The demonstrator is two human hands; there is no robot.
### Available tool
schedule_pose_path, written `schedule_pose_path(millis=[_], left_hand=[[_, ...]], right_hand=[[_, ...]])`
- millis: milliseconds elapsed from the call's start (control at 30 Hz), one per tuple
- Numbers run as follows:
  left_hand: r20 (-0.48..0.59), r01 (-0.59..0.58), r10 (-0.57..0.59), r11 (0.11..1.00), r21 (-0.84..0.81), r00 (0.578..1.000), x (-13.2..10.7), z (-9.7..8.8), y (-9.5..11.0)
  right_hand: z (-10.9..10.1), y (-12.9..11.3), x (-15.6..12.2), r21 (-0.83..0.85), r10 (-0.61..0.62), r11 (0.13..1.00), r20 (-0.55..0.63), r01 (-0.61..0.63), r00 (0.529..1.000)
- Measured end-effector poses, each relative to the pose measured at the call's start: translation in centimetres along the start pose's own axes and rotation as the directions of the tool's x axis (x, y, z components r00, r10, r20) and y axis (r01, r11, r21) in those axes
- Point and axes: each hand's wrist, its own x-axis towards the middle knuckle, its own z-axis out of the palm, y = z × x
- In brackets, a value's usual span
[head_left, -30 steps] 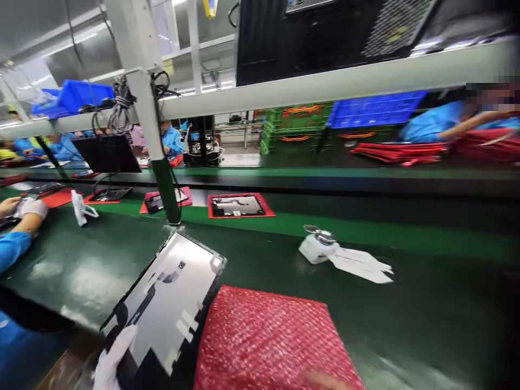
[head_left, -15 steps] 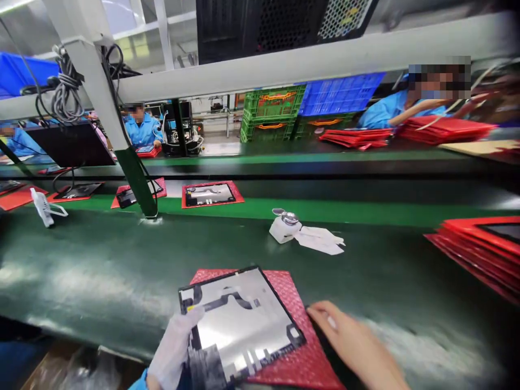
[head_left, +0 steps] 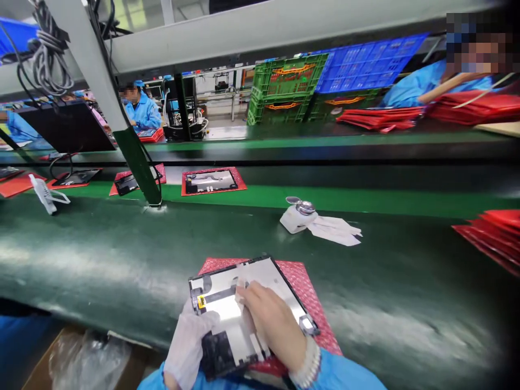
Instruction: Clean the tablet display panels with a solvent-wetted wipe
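Note:
A tablet-sized display panel [head_left: 227,338] with a silver back, black frame and dark flat cable lies tilted over a red bubble-wrap bag [head_left: 311,292]. My left hand [head_left: 189,330], in a white glove, grips the panel's left edge, its thumb on the silver face. Bare, my right hand [head_left: 272,314] reaches over the panel with fingers pressed together near the middle of the flat cable. Something small and whitish shows at those fingertips; I cannot make out what it is. A pearly bracelet [head_left: 307,368] circles the right wrist.
Beyond the panel stand a white block with a round metal lid [head_left: 304,208] and white paper strips [head_left: 335,229]. Red bags [head_left: 495,233] are stacked at right. More panels on red bags [head_left: 213,181] lie along the green strip, near a post [head_left: 140,168]. Co-workers sit across the line.
My right hand has moved from beside the bag's right edge onto the middle of the panel. My left hand keeps its grip. The view has tipped down and shifted slightly.

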Motion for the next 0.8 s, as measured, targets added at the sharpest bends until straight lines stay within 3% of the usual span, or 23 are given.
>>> schedule_pose_path(millis=[67, 167, 333, 500, 667, 733, 800], left_hand=[[0.030, -0.003, 0.004, 1.000, -0.014, 1.000, -0.1, 0.3, 0.4], [0.051, 0.008, -0.005, 0.999, -0.050, 0.999, -0.2, 0.7, 0.8], [0.077, 0.017, -0.011, 0.997, -0.073, 0.997, 0.1, -0.2, 0.3], [0.035, 0.016, -0.017, 1.000, 0.019, 0.999, 0.7, -1.3, -0.7], [-0.079, 0.036, -0.027, 0.992, 0.119, 0.997, 0.5, -1.1, -0.6], [-0.090, 0.058, -0.047, 0.990, 0.128, 0.995, 0.4, -1.0, -0.4], [-0.084, 0.045, -0.034, 0.991, 0.123, 0.996, 0.4, -0.9, -0.2]], right_hand=[[0.3, 0.2, -0.3, -0.004, -0.077, 0.997, -0.048, 0.077, 0.996], [-0.7, 1.4, -0.2, 0.063, -0.158, 0.985, -0.011, 0.158, 0.987], [-2.8, 3.9, 4.9, 0.112, 0.119, 0.986, 0.026, -0.121, 0.993], [-0.8, 3.8, 7.5, 0.116, 0.063, 0.990, 0.146, -0.080, 0.987], [-2.1, 6.8, 6.4, -0.086, 0.213, 0.976, 0.170, -0.201, 0.962], [-2.3, 6.3, 6.6, -0.152, 0.222, 0.969, 0.185, -0.196, 0.957], [-1.5, 4.2, 7.2, -0.165, 0.161, 0.978, 0.211, -0.127, 0.964]])
